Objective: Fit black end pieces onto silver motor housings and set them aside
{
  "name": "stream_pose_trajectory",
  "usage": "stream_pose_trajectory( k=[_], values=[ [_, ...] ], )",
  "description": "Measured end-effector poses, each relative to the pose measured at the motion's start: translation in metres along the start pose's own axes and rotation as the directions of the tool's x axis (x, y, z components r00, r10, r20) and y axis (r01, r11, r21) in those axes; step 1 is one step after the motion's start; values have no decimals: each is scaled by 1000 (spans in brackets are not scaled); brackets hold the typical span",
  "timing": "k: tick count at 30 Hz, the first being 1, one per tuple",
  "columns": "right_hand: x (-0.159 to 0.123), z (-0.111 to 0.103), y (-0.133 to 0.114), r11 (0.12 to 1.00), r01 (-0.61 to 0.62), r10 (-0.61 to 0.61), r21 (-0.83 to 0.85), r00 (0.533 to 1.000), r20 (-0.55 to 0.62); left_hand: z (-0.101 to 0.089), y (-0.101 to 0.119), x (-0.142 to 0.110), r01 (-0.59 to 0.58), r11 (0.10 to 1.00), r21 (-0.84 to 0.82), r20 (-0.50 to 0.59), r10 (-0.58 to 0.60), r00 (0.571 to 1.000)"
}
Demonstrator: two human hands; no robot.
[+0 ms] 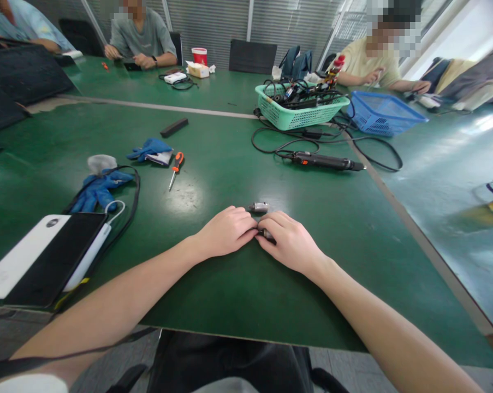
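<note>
Left hand (225, 232): fingers curled inward, tips pressed against the right hand's fingers beside the small part; whether they grip the part cannot be told.

Right hand (289, 243): closed, fingers curled over the part.

Held item: a small dark metal part (266, 234), mostly hidden by the fingers, located between the two hands. Its shape cannot be determined.

Hand position: both forearms converge on the tabletop, which probably steadies the fingers for close work on so small an item.

Nearest item: a small grey metal cylinder (258, 207) lies on the green tabletop (213, 295), just ahead of the fingertips, apparently placed within immediate reach.

Tools, right: a black-and-orange corded electric screwdriver (324, 161) lies beyond the right hand, below a mint-green plastic basket (299, 112) filled with cables.

Tools, left: an orange-handled steel screwdriver (176, 166) and crumpled blue rubber gloves (101, 191) lie to the left, beyond a flat white-and-black rectangular case (41, 262).

Other: an empty-looking blue plastic basket (383, 114) sits beside the mint-green one.
</note>
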State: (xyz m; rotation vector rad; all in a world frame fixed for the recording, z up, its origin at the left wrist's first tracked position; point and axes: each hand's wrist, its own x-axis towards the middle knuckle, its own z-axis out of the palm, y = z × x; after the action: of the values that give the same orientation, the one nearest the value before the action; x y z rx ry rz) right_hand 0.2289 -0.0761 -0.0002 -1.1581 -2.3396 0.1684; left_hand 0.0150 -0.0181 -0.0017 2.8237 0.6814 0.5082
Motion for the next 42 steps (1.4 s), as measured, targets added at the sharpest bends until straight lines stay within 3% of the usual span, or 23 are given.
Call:
stream_pose_trajectory(
  k=[20,26,31,35,40,42],
  values=[
    [-1,0,2,998,-20,22,-55,1000,23,1,1,0,8,999,44,6,-8,1000],
    [-4,-13,29,996,-88,89,-17,996,16,-3,-9,-2,51,995,87,-20,-49,999],
    [-13,-32,76,961,-247,250,-120,968,9,-4,-20,-3,133,986,100,-38,-130,991],
    [-36,-62,124,859,-419,450,-294,892,42,-3,-24,-5,180,978,104,-51,-175,983],
    [-68,-90,168,564,-688,767,-457,642,-22,-2,-23,-5,199,974,109,-46,-195,980],
    [-73,-93,174,518,-715,797,-470,603,-39,-3,-23,-5,202,973,111,-41,-199,979]
  ],
)
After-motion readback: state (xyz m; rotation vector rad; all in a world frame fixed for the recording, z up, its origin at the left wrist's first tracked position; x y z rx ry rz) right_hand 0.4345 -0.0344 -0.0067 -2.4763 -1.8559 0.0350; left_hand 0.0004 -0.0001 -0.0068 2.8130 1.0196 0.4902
